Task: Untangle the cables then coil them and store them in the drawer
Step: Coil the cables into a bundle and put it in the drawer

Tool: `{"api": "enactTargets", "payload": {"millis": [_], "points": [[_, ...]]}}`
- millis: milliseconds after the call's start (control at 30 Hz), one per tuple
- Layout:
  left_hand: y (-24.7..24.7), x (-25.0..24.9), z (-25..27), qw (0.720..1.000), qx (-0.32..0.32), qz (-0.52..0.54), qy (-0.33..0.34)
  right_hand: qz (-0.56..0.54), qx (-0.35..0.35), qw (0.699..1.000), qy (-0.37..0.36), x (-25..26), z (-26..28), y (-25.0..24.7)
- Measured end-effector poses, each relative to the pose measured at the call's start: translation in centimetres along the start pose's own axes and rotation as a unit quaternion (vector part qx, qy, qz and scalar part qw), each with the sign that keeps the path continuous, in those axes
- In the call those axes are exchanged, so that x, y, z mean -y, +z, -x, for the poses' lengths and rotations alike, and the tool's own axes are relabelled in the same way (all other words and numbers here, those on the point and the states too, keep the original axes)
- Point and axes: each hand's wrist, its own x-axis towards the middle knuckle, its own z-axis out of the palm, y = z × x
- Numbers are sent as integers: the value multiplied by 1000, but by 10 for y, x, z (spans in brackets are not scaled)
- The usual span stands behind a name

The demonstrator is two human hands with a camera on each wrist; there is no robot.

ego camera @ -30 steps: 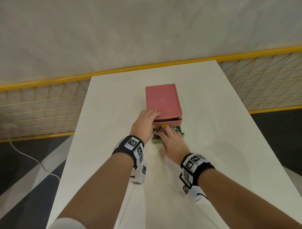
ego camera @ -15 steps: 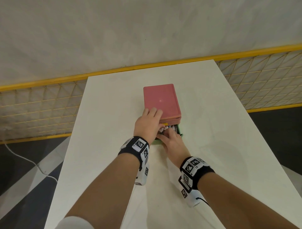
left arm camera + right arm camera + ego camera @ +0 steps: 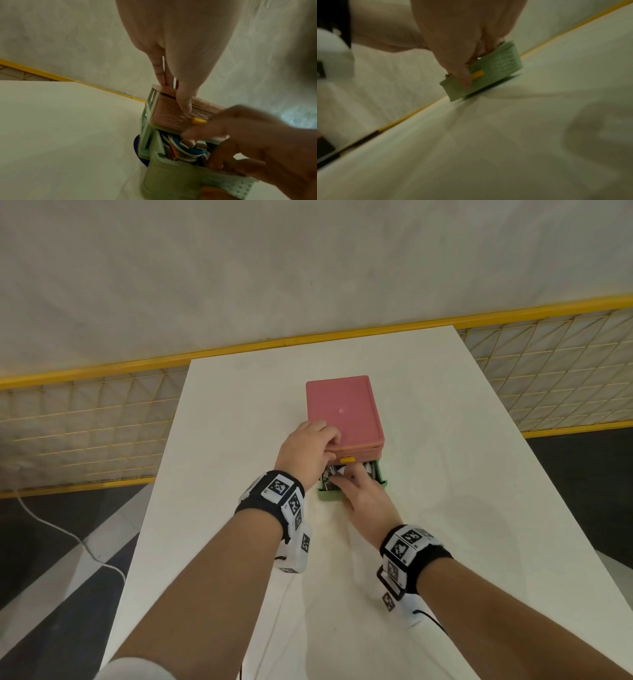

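White and blue cables (image 3: pixel 186 150) fill the green drawer (image 3: pixel 327 494) (half open), right hand (image 3: pixel 364 501) gripping its front.

I see a white desk (image 3: pixel 445 474) carrying a small cabinet with a pink top (image 3: pixel 342 412), a ribbed pink upper drawer (image 3: pixel 173 115) with a yellow handle (image 3: pixel 199 120), and a pale green lower drawer (image 3: pixel 498 65) whose handle (image 3: pixel 477 75) is orange-yellow. Inside the green drawer I make out cables (image 3: pixel 185 151) in white, blue and orange. Both wrists wear black bands with white blocks (image 3: pixel 281 491) printed in black-and-white square codes, and behind the desk a yellow-railed mesh fence (image 3: pixel 85 422) runs under a mottled grey wall (image 3: pixel 308 268).
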Motion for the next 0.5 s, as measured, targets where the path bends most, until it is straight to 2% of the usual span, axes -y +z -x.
{"api": "enactTargets", "payload": {"millis": [167, 267, 433, 500], "points": [[4, -3, 2, 1000, -8, -7, -8, 49, -8, 997, -54, -12, 1, 3], [5, -4, 4, 1000, -10, -8, -7, 99, 14, 994, -32, -3, -8, -1], [3, -5, 5, 1000, -7, -6, -11, 102, 97, 990, -8, 6, -19, -9], [3, -4, 5, 1000, -5, -3, -13, 90, 84, 992, -17, 4, -19, -11]]}}
